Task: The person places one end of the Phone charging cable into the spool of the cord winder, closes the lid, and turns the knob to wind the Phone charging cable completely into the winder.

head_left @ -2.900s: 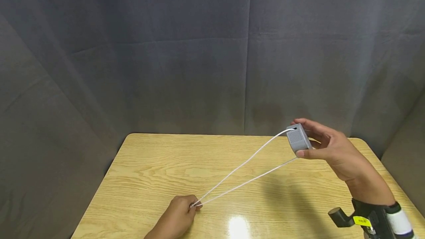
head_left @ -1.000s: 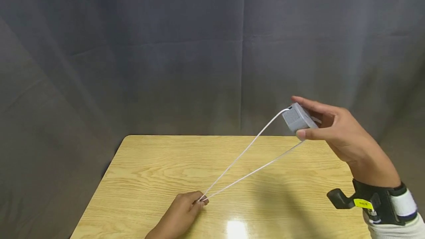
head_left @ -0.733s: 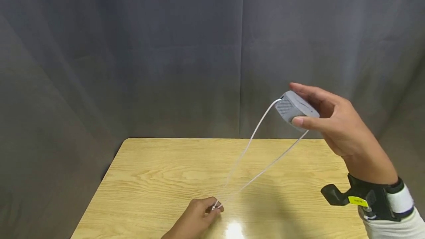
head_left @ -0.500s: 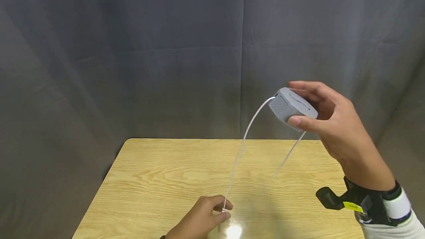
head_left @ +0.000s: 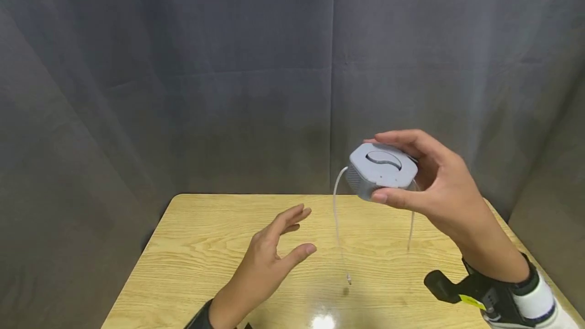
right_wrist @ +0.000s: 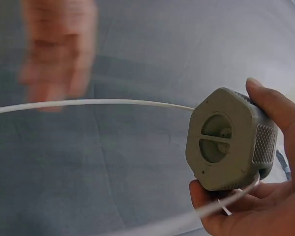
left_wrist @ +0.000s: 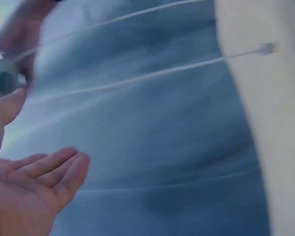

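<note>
Above the table, my right hand (head_left: pixel 450 202) grips a grey hexagonal cable winder (head_left: pixel 381 169), thumb on the near side and fingers over the far side. A curved slot marks its top; the right wrist view shows the winder (right_wrist: pixel 219 137) with a round recess crossed by a bar. White cable (head_left: pixel 337 217) hangs from both sides, one end bearing a small connector (head_left: pixel 349 279) just over the table. My left hand (head_left: pixel 265 258) is apart from the cable, left of it, fingers extended and thumb spread. It appears blurred in the right wrist view.
The wooden table (head_left: pixel 205 237) has rounded back corners and a light reflection near the front. Grey curtains (head_left: pixel 228 90) hang behind it and at both sides. A black wrist mount (head_left: pixel 493 293) is strapped to the right forearm.
My left hand has let go of the cable ends and drawn up with fingers spread. The cable, taut before, now dangles. My right hand has raised, then lowered and turned the winder, moving left.
</note>
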The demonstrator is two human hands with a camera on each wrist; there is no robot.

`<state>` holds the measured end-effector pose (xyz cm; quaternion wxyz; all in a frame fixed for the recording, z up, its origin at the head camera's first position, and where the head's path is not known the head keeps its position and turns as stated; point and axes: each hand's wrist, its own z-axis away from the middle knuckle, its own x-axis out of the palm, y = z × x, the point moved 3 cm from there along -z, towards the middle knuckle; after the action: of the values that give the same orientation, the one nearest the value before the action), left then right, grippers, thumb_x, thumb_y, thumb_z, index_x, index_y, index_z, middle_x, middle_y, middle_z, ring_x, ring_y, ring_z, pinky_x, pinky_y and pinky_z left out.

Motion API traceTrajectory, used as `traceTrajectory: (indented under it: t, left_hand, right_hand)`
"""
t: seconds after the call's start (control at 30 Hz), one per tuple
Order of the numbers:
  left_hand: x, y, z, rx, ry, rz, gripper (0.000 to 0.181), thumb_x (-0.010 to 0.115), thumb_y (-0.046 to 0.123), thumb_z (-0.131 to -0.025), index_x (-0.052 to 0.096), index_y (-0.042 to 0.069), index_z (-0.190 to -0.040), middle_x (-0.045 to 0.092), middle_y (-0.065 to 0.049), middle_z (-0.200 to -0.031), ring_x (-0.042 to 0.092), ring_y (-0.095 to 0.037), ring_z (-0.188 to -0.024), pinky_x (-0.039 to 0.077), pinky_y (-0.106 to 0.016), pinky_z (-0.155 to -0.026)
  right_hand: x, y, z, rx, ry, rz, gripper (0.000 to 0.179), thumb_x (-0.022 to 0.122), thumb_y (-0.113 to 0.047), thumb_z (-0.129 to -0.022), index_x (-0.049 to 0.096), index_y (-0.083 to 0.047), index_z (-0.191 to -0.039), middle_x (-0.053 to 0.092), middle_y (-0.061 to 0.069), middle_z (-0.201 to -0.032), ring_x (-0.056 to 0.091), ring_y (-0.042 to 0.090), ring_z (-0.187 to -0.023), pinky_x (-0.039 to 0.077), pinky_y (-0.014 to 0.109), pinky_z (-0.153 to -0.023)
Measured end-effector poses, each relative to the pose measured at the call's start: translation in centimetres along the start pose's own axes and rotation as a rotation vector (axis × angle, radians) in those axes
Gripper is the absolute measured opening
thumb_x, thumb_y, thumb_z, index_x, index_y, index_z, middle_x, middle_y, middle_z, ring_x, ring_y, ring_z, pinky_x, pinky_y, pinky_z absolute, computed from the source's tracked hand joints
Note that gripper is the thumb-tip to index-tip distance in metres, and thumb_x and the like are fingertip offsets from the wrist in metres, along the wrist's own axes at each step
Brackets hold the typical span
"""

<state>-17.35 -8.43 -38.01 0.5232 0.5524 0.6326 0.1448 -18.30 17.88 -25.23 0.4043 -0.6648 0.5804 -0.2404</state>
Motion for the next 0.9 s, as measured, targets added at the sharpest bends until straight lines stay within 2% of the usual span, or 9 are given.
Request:
traceTrajectory:
  t: [0.07,0.13,0.23,0.47,0.6,0.77,0.9]
  left_hand:
    - [-0.8,1.7,-0.6,0.101,0.069,0.013,0.069,0.073,0.025,-0.096,0.038,0.017,-0.156,0.053,0.000,-0.155,0.055,-0.020,-0.139,0.051,-0.034,-0.112]
    - [-1.2,3.1,-1.1,0.179,0.110,0.043,0.074,0.074,0.022,-0.095,0.034,0.016,-0.158,0.051,-0.004,-0.157,0.053,-0.021,-0.142,0.049,-0.031,-0.113]
    - [-1.4,4.6,-1.5,0.219,0.122,0.131,0.079,0.073,0.026,-0.095,0.029,0.017,-0.160,0.047,-0.006,-0.159,0.049,-0.021,-0.145,0.046,-0.031,-0.117]
    - [-1.2,6.1,-2.0,0.140,0.084,0.360,0.081,0.074,0.035,-0.094,0.031,0.012,-0.160,0.046,-0.005,-0.160,0.044,-0.019,-0.149,0.037,-0.030,-0.123]
    - [-1.3,6.7,-2.2,0.130,0.099,0.376,0.082,0.080,0.029,-0.089,0.038,0.013,-0.157,0.050,-0.005,-0.156,0.047,-0.019,-0.146,0.037,-0.029,-0.122]
    - [-1.4,7.4,-2.6,0.095,0.138,0.341,0.079,0.085,0.012,-0.082,0.048,0.013,-0.152,0.055,-0.002,-0.150,0.051,-0.017,-0.142,0.040,-0.027,-0.119]
    - [-1.4,7.3,-2.7,0.096,0.174,0.353,0.078,0.085,0.000,-0.080,0.051,0.007,-0.149,0.059,-0.008,-0.146,0.055,-0.019,-0.139,0.043,-0.028,-0.117]
  right_hand:
    - [0.4,0.2,0.0,-0.001,-0.015,0.033,0.073,0.084,0.019,-0.069,0.058,0.002,-0.135,0.069,0.006,-0.131,0.065,0.016,-0.107,0.055,0.016,-0.088]
    - [0.8,0.5,0.0,-0.002,-0.037,0.065,0.075,0.086,0.017,-0.068,0.058,0.002,-0.135,0.070,0.005,-0.130,0.067,0.015,-0.108,0.055,0.016,-0.089]
    - [1.6,0.8,0.0,-0.011,-0.075,0.129,0.079,0.091,0.012,-0.065,0.058,0.001,-0.135,0.070,0.003,-0.131,0.067,0.013,-0.109,0.055,0.015,-0.091]
    - [3.4,1.4,0.2,-0.028,-0.171,0.218,0.090,0.098,0.001,-0.056,0.058,-0.007,-0.137,0.066,0.004,-0.135,0.064,0.011,-0.122,0.052,0.016,-0.103]
    - [4.2,1.7,0.5,-0.016,-0.193,0.227,0.095,0.100,-0.008,-0.053,0.058,-0.011,-0.138,0.066,0.000,-0.137,0.064,0.010,-0.123,0.052,0.018,-0.104]
    - [4.7,2.1,0.8,-0.011,-0.187,0.198,0.093,0.099,-0.019,-0.054,0.059,-0.013,-0.137,0.066,0.000,-0.134,0.065,0.014,-0.113,0.056,0.019,-0.098]
    - [4.9,2.5,0.9,0.002,-0.177,0.206,0.089,0.098,-0.024,-0.056,0.060,-0.017,-0.137,0.066,-0.002,-0.131,0.065,0.015,-0.109,0.057,0.020,-0.094]
